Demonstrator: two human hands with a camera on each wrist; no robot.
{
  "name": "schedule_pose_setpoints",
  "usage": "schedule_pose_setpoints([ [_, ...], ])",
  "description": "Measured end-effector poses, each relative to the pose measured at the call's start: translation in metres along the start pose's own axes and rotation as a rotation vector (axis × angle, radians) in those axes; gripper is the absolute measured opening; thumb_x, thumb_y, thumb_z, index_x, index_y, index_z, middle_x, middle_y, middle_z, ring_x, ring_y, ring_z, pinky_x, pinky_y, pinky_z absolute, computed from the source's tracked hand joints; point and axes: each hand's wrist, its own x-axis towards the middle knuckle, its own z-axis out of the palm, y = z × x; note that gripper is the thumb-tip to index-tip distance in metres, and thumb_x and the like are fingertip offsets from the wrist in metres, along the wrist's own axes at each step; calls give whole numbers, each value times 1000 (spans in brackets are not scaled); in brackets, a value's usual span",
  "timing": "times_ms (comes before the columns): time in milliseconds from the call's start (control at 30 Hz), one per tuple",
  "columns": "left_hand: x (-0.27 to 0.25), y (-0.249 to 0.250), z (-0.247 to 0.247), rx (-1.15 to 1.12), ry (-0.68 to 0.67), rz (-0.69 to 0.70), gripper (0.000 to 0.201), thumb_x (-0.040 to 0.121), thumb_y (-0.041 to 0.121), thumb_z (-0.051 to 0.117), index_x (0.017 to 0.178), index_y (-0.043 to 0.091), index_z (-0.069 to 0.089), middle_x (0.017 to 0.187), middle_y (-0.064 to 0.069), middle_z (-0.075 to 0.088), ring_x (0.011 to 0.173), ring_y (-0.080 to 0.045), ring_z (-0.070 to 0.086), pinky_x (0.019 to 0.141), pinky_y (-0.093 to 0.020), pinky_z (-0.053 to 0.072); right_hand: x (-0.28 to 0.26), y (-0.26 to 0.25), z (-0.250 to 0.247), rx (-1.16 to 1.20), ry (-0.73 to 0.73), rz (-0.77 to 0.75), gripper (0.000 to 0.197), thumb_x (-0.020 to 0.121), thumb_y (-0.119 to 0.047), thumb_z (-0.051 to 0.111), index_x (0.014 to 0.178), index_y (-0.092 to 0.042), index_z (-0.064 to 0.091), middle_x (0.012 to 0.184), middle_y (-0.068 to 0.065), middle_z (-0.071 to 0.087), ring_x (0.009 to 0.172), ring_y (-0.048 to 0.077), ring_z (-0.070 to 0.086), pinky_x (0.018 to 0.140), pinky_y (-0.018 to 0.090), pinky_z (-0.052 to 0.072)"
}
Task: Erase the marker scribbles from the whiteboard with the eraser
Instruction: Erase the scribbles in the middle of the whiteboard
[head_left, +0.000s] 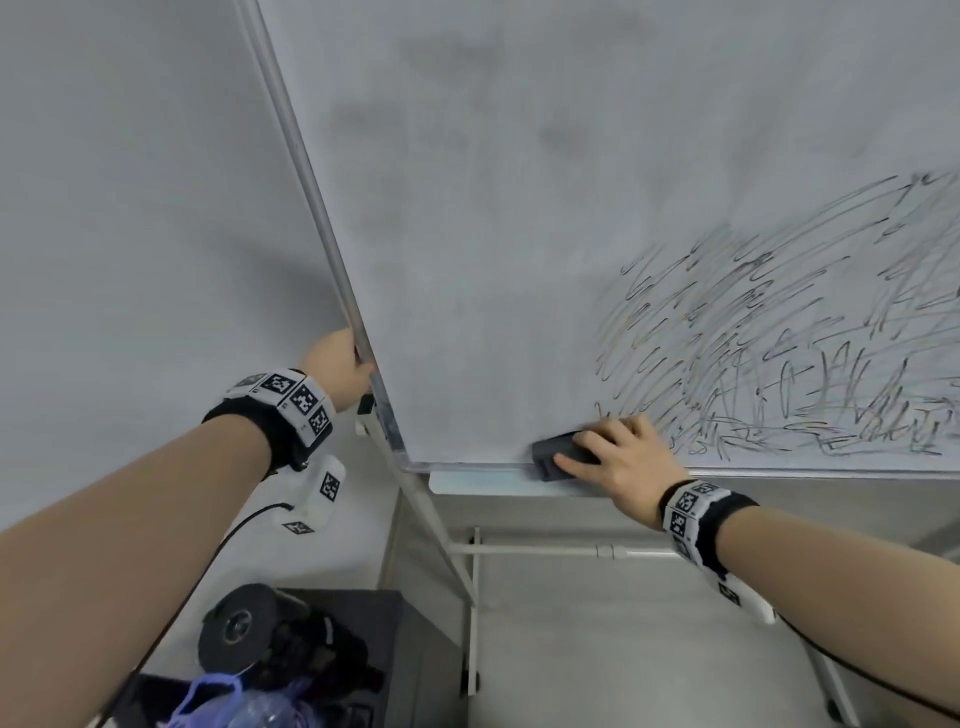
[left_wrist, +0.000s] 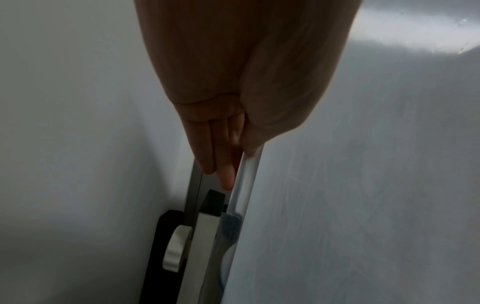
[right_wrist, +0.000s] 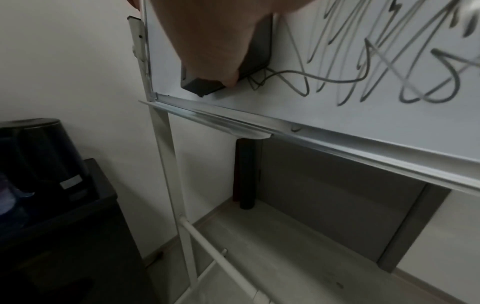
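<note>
1. Clearly the whiteboard (head_left: 519, 208) is our biggest item: a stiff, smooth panel on a light white stand (right_wrist: 166, 164), so we judge it may rock or roll under sideways pressure.
2. So we steady it with our left hand (head_left: 340, 371), fingers (left_wrist: 207, 144) straight and pressed together behind the left frame edge, thumb in front, pinching that edge.
3. Next, the scribbles (head_left: 779, 353) fill the lower right of the board, thin and dense; we expect several firm passes.
4. Lastly, the eraser (head_left: 558, 452) is a small, dark, rigid block, probably light. It sits flat against the board near the bottom rail, at the scribbles' left edge. Our right hand (head_left: 623, 457) grips it across its back, fingers curled over the top, thumb underneath.
</note>
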Motion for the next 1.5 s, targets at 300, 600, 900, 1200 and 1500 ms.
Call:
schedule_pose_setpoints([
  [300, -3, 5, 0, 37, -10, -71, 6, 98, 13, 55, 100, 12, 50, 101, -13, 70, 97, -32, 67, 85, -37, 50, 55, 56, -101, -35, 290, 57, 75, 63, 0, 65, 132, -29, 57, 119, 10, 59, 103, 32, 49, 79, 43, 33],
  [600, 13, -17, 6, -16, 9, -60, 11, 93, 16, 62, 100, 9, 57, 96, -13, 72, 88, -33, 70, 85, -47, 57, 103, 110, -202, -75, 662, 251, 47, 86, -15, 61, 130, -31, 62, 122, 7, 61, 106, 29, 43, 78, 40, 29],
  [900, 6, -3, 7, 51, 34, -92, 13, 97, 15, 57, 105, 6, 53, 102, -17, 69, 94, -36, 67, 88, -47, 54, -2, 46, -44, 2, 131, 27, 74, 61, -2, 72, 128, -31, 61, 117, 8, 60, 99, 32, 52, 79, 43, 35],
  [1200, -27, 36, -17, 268, -308, -270, 41, 106, 34, 37, 114, 0, 58, 97, -14, 70, 74, -26, 61, 78, -29, 49, -15, 39, -52, 17, 7, 61, 78, 65, -12, 67, 138, -29, 47, 112, 7, 56, 92, 27, 47, 75, 41, 40],
  [1500, -58, 224, -113, 156, -431, 243, 29, 101, 35, 51, 92, 8, 55, 81, -13, 75, 66, -26, 68, 60, -30, 52, 39, 44, -134, 132, 133, 184, 72, 84, -33, 50, 151, -25, 26, 116, 9, 49, 92, 28, 47, 78, 40, 41],
])
